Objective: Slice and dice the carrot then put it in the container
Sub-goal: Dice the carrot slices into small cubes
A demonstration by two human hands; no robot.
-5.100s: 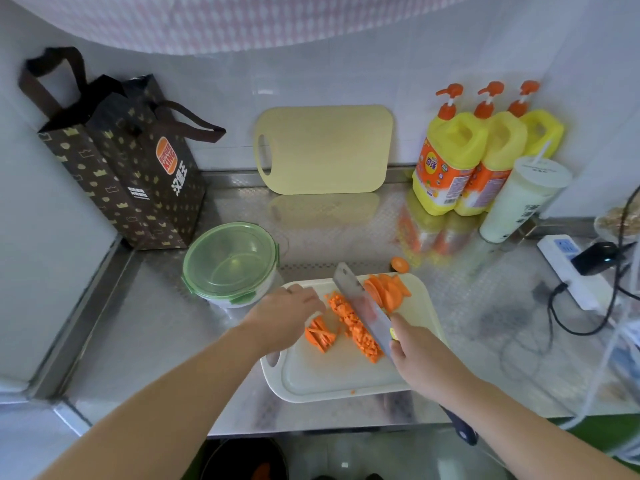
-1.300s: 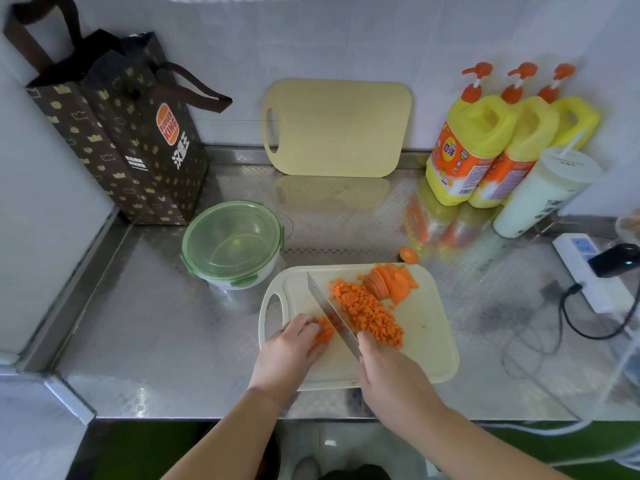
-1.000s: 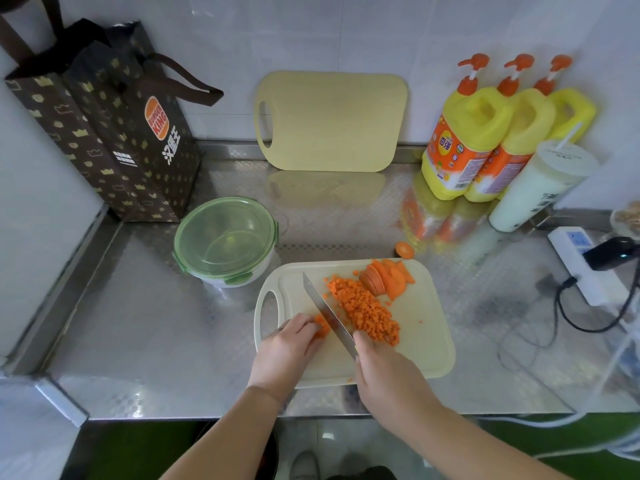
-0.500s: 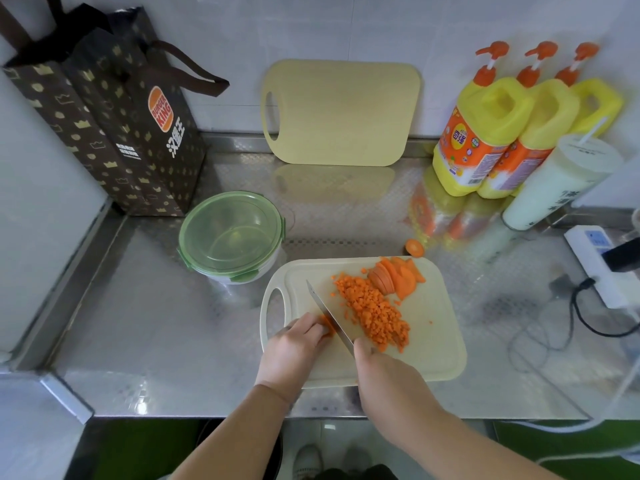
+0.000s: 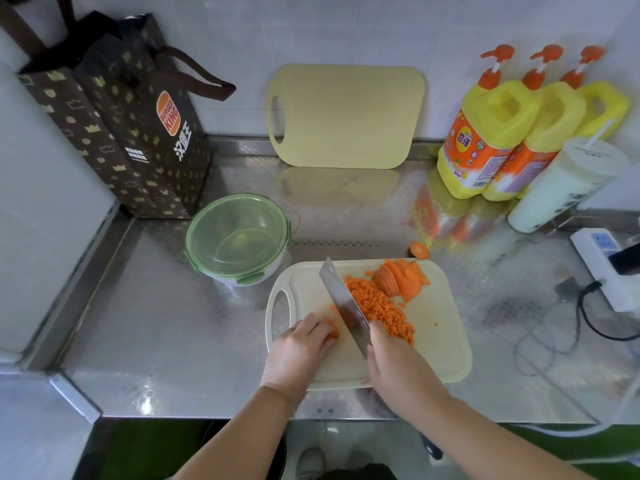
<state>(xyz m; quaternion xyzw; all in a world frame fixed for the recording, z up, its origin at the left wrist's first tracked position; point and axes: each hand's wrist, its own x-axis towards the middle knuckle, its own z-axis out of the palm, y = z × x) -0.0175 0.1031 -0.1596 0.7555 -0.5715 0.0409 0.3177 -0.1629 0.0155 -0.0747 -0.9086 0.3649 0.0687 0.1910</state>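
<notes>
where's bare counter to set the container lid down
Bare steel counter lies left of the cutting board, in front of the container, and between the container and the leaning board. Crowded: far right, with bottles, cup, power strip and cables.

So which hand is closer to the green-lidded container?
Left. The left hand holds carrot diagonally right of the green-lidded container; the right hand, gripping the knife, is farther right.
</notes>
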